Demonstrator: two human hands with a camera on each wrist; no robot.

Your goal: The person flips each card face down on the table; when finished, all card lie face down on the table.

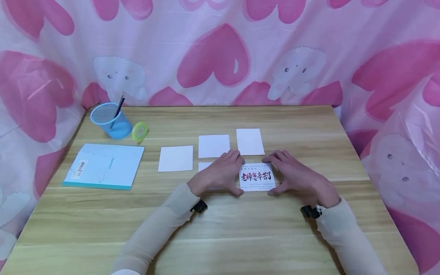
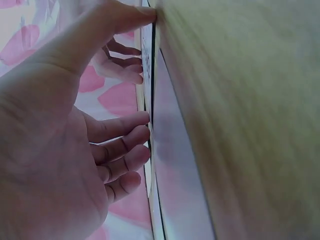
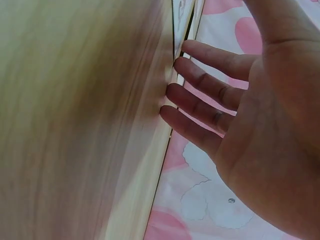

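A white card printed with dark red Chinese characters (image 1: 256, 177) lies flat on the wooden table between both hands. My left hand (image 1: 223, 172) is spread along its left side, thumb near the lower left corner and fingertips near the upper one. On the right side, my right hand (image 1: 292, 173) rests its fingertips and thumb around the corners in the same way. Beneath my left hand a plain white card (image 1: 204, 166) is partly covered. In the right wrist view the fingers (image 3: 200, 80) are extended, tips touching the surface; the thumb tip is out of sight there.
Plain white cards lie beyond the hands: one at left (image 1: 175, 159), one in the middle (image 1: 214, 145) and one at right (image 1: 250, 141). A pale blue notebook (image 1: 104, 166), a blue mesh cup (image 1: 120, 128) holding a pen and a green tape roll (image 1: 139, 131) sit at the left.
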